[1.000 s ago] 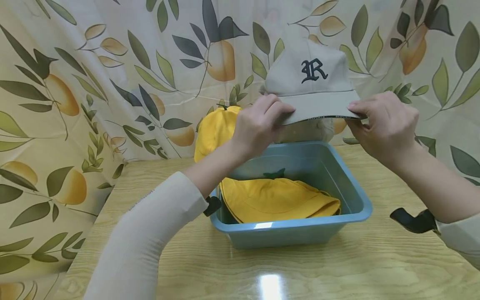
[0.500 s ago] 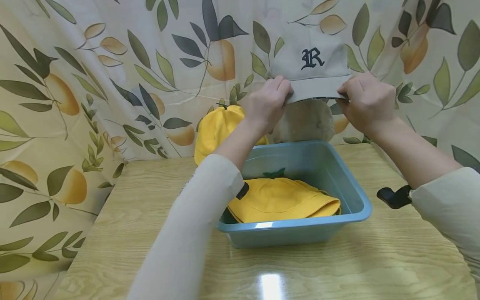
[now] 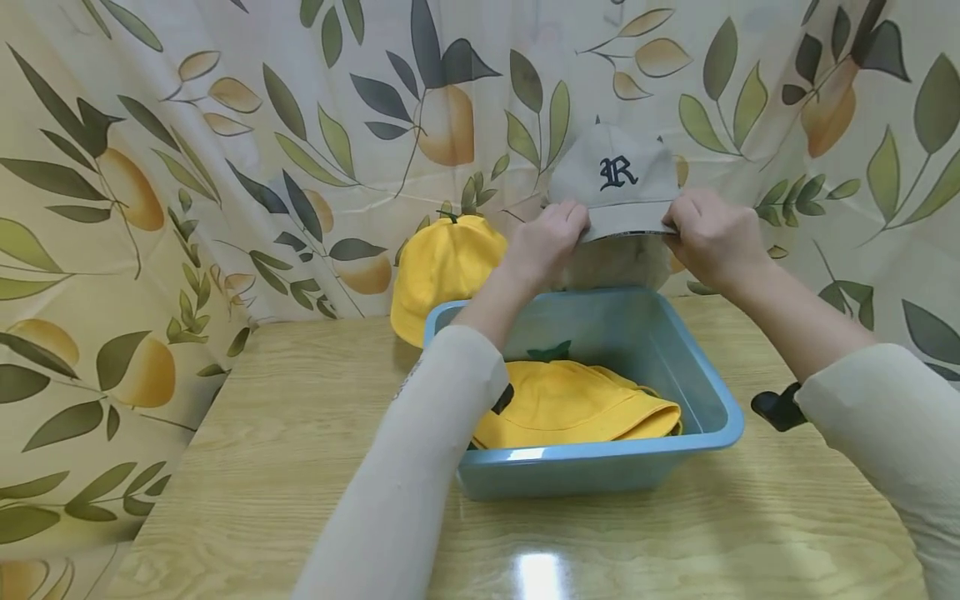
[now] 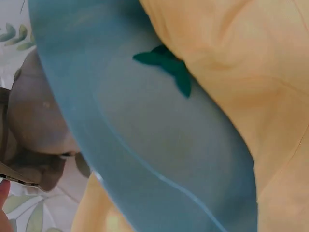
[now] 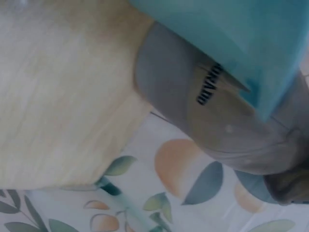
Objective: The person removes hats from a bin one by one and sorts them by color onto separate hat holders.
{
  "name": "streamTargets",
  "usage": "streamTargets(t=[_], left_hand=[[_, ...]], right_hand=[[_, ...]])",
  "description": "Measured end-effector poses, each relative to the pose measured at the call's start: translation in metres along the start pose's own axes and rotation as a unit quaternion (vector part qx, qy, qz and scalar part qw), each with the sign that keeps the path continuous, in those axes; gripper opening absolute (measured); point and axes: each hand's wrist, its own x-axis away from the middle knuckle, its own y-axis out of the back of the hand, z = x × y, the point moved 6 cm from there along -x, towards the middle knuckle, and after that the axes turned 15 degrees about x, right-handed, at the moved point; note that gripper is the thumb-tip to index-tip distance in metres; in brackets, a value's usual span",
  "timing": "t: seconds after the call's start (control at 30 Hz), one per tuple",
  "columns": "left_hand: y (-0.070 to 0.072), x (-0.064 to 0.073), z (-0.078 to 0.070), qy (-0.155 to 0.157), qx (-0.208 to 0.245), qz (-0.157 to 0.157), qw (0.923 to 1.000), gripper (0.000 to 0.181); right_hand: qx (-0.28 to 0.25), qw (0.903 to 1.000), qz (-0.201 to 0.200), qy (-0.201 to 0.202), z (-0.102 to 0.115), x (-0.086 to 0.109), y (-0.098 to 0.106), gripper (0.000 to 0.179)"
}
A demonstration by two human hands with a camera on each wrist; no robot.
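A light grey baseball cap (image 3: 637, 179) with a dark gothic R on its front is held up behind the blue bin. My left hand (image 3: 553, 237) pinches one side of its brim and my right hand (image 3: 712, 233) pinches the other. Below it, behind the bin, is another grey cap (image 3: 618, 262), partly hidden by the held one; dark lettering shows on this lower cap (image 5: 212, 92) in the right wrist view. In the left wrist view a fingertip (image 4: 5, 212) shows at the lower left edge, near the held cap's brim.
The blue plastic bin (image 3: 701, 367) stands on a wooden table (image 3: 300, 417). Inside lie a yellow hat (image 3: 577, 404) and a green leaf-shaped piece (image 3: 550, 352). Another yellow hat (image 3: 446, 258) stands behind the bin's left side. A fruit-patterned curtain (image 3: 315, 167) hangs behind.
Both hands have moved away from me with the grey cap, then lowered it toward the other grey cap. My right hand has also come left. The yellow hats stay where they were.
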Motion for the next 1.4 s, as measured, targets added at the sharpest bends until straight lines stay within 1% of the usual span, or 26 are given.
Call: streamTargets(t=[0.1,0.23,0.3,0.4,0.47,0.6,0.7,0.77,0.87,0.97,1.03,1.1,1.17,1.27,1.3,1.33,1.37,1.4], left_hand=[[-0.01,0.005,-0.006,-0.01,-0.006,0.018,0.9998,0.015],[-0.021,0.013,-0.018,-0.031,-0.008,0.045,0.9984,0.017],[-0.026,0.017,-0.025,-0.039,-0.015,0.066,0.9969,0.017],[-0.033,0.023,-0.034,-0.055,-0.031,0.1,0.993,0.02],[-0.037,0.026,-0.039,-0.066,-0.037,0.131,0.9884,0.02],[-0.041,0.034,-0.045,-0.085,-0.028,0.193,0.9772,0.02],[-0.041,0.038,-0.046,-0.092,-0.017,0.235,0.9675,0.02],[-0.04,0.038,-0.045,-0.091,-0.004,0.262,0.9607,0.019],[-0.039,0.039,-0.042,-0.081,0.016,0.305,0.9488,0.02],[-0.038,0.039,-0.039,-0.077,0.029,0.338,0.9377,0.031],[-0.037,0.04,-0.039,-0.082,0.033,0.351,0.9323,0.036],[-0.036,0.041,-0.04,-0.089,0.045,0.354,0.9298,0.037],[-0.033,0.042,-0.04,-0.089,0.068,0.351,0.9298,0.037],[-0.028,0.045,-0.038,-0.08,0.113,0.344,0.9287,0.035],[-0.027,0.046,-0.037,-0.073,0.136,0.346,0.9254,0.034],[-0.026,0.047,-0.036,-0.065,0.161,0.352,0.92,0.033],[-0.027,0.049,-0.036,-0.059,0.184,0.358,0.9135,0.033],[-0.027,0.05,-0.036,-0.057,0.211,0.366,0.9047,0.033]], right_hand=[[-0.007,0.9995,0.031,0.009,0.004,0.012,-0.001,0.025],[-0.021,0.9983,0.054,0.013,0.008,0.028,0.001,0.029],[-0.033,0.9976,0.06,0.012,0.01,0.036,0.002,0.031],[-0.04,0.9968,0.069,0.012,0.014,0.05,0.004,0.031],[-0.047,0.9962,0.073,0.014,0.017,0.058,0.005,0.03],[-0.061,0.9942,0.084,0.029,0.024,0.071,0.008,0.019],[-0.077,0.9903,0.106,0.046,0.03,0.076,0.011,0.013],[-0.086,0.9873,0.124,0.051,0.032,0.079,0.013,0.012],[-0.095,0.9838,0.143,0.051,0.034,0.08,0.015,0.021],[-0.102,0.9841,0.137,0.046,0.035,0.078,0.021,0.045],[-0.094,0.986,0.129,0.048,0.038,0.076,0.028,0.058],[-0.081,0.9893,0.113,0.044,0.043,0.075,0.037,0.058],[-0.063,0.9926,0.097,0.038,0.048,0.074,0.049,0.057],[-0.055,0.9951,0.079,0.02,0.058,0.076,0.065,0.058],[-0.059,0.9951,0.078,0.017,0.061,0.077,0.069,0.058],[-0.069,0.9945,0.078,0.013,0.065,0.079,0.073,0.06],[-0.08,0.9935,0.081,0.009,0.068,0.081,0.076,0.062],[-0.093,0.992,0.085,0.005,0.071,0.084,0.078,0.064]])
